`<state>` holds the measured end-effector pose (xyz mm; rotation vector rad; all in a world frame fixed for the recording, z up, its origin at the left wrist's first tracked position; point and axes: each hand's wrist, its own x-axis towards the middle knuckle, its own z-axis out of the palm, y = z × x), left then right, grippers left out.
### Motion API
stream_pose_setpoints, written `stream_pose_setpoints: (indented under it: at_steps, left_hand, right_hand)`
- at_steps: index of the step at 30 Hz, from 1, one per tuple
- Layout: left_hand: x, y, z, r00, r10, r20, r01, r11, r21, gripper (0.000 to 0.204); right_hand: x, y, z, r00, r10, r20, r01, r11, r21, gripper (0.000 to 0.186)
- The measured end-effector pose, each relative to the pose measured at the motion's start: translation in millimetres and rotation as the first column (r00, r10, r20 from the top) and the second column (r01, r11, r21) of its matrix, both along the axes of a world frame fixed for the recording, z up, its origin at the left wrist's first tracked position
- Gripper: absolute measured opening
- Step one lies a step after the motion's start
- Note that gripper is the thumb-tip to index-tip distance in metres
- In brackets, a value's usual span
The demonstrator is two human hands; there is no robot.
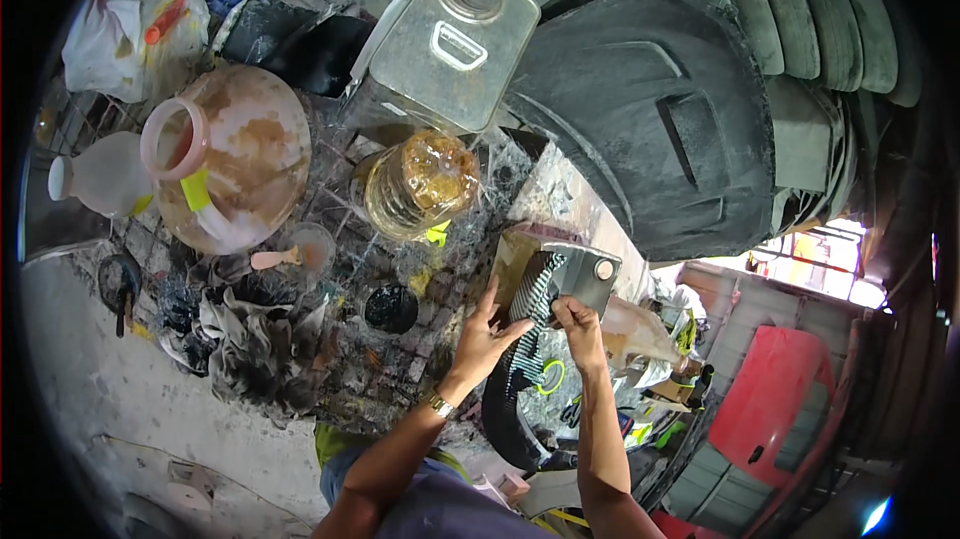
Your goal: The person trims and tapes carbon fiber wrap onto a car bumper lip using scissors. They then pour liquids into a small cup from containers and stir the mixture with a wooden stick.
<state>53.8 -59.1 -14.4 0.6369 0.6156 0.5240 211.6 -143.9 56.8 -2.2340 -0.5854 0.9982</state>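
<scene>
A curved black strip with a black-and-white striped, ribbed upper stretch lies in front of me. Its top end reaches an opened metal tin with a round pale cap. My left hand, a watch on its wrist, has its fingers apart and its thumb resting across the striped part. On the other side, my right hand is closed in a pinch at the strip's right edge. Its fingertips hide exactly what they grip. Below the hands, the strip bends into a smooth black arc.
Beyond my hands are a clear bottle of amber liquid and a large metal canister. Dirty rags, a round black container and a stained wide-necked jug lie left. A black hood panel and red door stand right.
</scene>
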Motion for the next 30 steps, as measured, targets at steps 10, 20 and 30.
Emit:
stream_pose_setpoints:
  at_steps: [10,20,30]
  left_hand:
    - [-36.3,-37.6,-2.4,0.994,-0.113,-0.008,0.112,0.991,-0.077,0.091]
    - [-54.5,-69.5,-12.2,0.993,-0.112,0.023,0.114,0.986,-0.122,0.088]
    - [-38.7,-44.1,9.0,0.990,-0.065,-0.125,0.050,0.992,-0.118,0.062]
  right_hand:
    - [0.6,-3.1,-4.2,1.000,-0.019,0.012,0.019,1.000,0.002,0.021]
    - [4.5,-4.5,-6.8,0.999,0.027,0.022,-0.028,0.999,0.037,0.023]
    - [1.9,-5.6,-10.7,0.997,-0.031,-0.065,0.041,0.988,0.149,0.020]
